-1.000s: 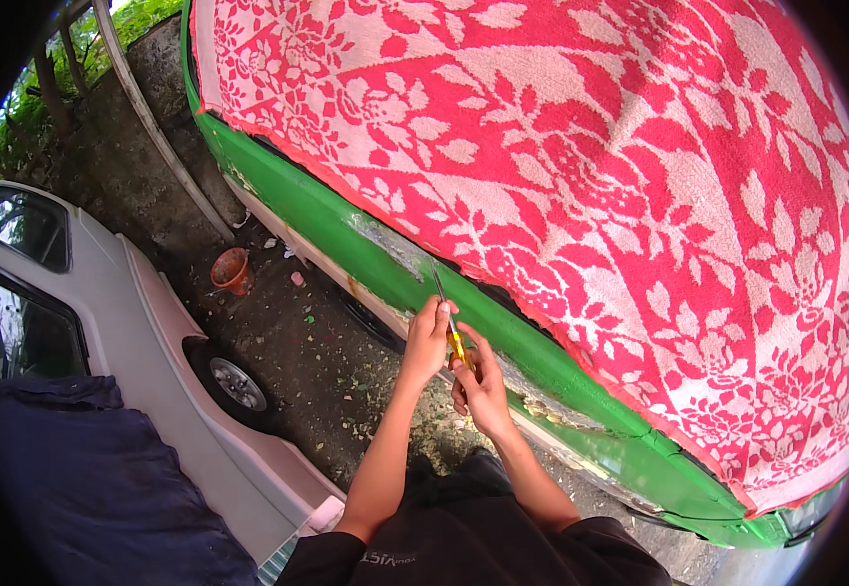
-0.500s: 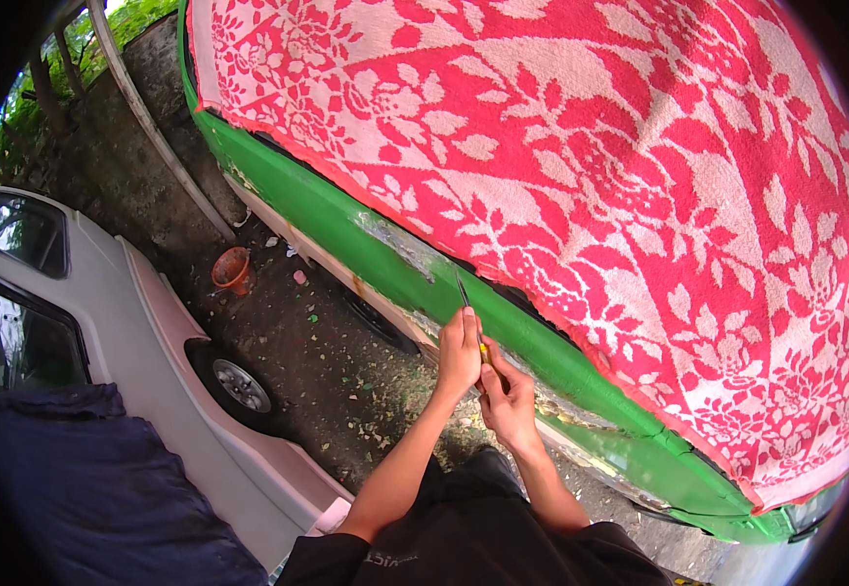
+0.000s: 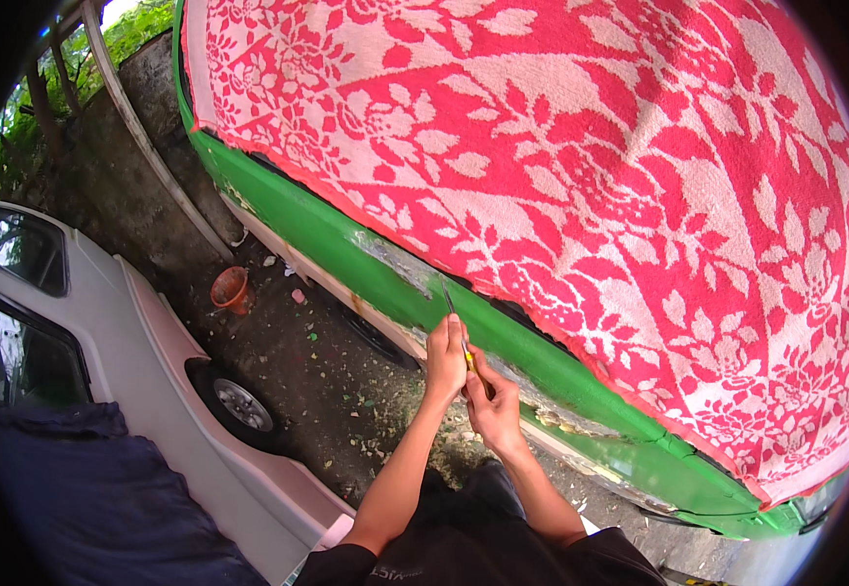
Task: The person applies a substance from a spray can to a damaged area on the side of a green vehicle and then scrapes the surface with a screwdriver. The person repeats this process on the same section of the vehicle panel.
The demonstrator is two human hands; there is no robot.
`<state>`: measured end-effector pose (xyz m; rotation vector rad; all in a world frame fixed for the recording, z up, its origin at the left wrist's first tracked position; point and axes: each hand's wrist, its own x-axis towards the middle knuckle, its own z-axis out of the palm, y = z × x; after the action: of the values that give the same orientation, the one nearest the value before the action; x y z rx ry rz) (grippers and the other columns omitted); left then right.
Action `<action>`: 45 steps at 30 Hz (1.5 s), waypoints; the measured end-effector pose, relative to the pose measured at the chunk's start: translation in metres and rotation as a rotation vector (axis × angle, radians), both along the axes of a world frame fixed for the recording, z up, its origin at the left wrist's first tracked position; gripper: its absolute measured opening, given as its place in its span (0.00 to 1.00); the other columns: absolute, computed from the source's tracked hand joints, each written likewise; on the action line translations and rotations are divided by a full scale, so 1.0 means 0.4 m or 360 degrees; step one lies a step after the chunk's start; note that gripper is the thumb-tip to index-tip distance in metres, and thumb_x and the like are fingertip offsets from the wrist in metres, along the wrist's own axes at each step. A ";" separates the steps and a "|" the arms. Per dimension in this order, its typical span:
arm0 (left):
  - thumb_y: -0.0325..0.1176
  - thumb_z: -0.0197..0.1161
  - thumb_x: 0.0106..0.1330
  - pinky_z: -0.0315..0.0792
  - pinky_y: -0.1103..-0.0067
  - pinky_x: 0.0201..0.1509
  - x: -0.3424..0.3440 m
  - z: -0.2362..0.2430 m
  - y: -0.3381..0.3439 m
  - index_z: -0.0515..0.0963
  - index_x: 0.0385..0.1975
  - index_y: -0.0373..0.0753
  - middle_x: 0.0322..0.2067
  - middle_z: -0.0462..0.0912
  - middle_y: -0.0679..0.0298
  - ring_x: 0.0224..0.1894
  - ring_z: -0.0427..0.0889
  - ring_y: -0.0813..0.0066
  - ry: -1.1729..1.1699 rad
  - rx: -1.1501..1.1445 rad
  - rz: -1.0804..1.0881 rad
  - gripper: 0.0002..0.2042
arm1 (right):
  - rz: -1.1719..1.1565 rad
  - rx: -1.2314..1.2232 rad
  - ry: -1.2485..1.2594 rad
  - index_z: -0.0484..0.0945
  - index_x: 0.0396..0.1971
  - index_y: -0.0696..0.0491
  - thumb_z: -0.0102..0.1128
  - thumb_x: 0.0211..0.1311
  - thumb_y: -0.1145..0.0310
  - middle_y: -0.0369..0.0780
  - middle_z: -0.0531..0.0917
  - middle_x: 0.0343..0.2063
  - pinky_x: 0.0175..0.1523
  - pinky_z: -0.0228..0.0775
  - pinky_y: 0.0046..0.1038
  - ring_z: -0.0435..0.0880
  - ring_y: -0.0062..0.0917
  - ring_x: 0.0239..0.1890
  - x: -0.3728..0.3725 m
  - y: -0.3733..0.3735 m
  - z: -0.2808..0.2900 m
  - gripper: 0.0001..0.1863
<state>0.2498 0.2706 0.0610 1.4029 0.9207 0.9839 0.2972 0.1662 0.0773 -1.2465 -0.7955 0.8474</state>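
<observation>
beside the green car body (image 3: 346,249), both hands raised to its flank. left hand (image 3: 444,359) clenched round a slim scraper (image 3: 454,313), yellow handle partly hidden in the fist, thin blade pointing up and touching the panel just below the red and white floral cloth (image 3: 561,195). right hand (image 3: 493,402) just beside the left, fingers curled about the lower end of the same handle. patch of bare grey metal (image 3: 400,264) showing on the panel up-left of the blade; more flaked, pale stretch (image 3: 571,422) along the lower edge toward the right. judged: stripping partly done, most green paint on the side left intact. paint flecks (image 3: 346,391) scattered on dark ground. orange pot (image 3: 231,289) by the wall, well apart. white car (image 3: 151,391) at left.
</observation>
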 end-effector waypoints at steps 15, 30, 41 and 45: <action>0.45 0.43 0.80 0.63 0.76 0.30 0.032 -0.007 0.001 0.68 0.25 0.38 0.21 0.67 0.67 0.24 0.67 0.78 -0.0111 0.0126 0.0143 0.21 | 0.0082 -0.0020 0.0174 0.67 0.68 0.56 0.49 0.77 0.71 0.30 0.73 0.19 0.14 0.49 0.17 0.59 0.07 0.11 0.007 -0.016 0.031 0.23; 0.43 0.41 0.80 0.65 0.72 0.33 -0.009 0.019 0.022 0.68 0.25 0.36 0.20 0.69 0.62 0.25 0.69 0.71 0.0124 0.0153 0.0090 0.22 | 0.0036 -0.0122 0.0079 0.68 0.66 0.62 0.50 0.73 0.77 0.29 0.75 0.29 0.30 0.58 0.17 0.65 0.10 0.27 -0.003 -0.011 0.014 0.23; 0.43 0.40 0.80 0.64 0.62 0.32 0.010 0.007 0.004 0.66 0.23 0.33 0.18 0.68 0.54 0.22 0.70 0.56 0.0151 0.0337 0.0099 0.23 | 0.0055 -0.0017 0.0385 0.69 0.67 0.59 0.51 0.75 0.76 0.26 0.71 0.24 0.27 0.54 0.16 0.63 0.07 0.23 -0.008 -0.026 0.037 0.23; 0.42 0.41 0.79 0.64 0.62 0.32 0.002 0.037 0.073 0.67 0.24 0.33 0.18 0.68 0.54 0.22 0.71 0.55 0.0105 0.0256 0.0131 0.22 | 0.0132 -0.0024 0.0307 0.67 0.68 0.62 0.49 0.75 0.77 0.27 0.73 0.26 0.28 0.54 0.15 0.65 0.07 0.24 -0.001 0.049 0.038 0.23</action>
<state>0.2507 0.2997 0.0756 1.5504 0.9715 1.0989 0.2968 0.1857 0.0924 -1.1314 -0.6898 1.0260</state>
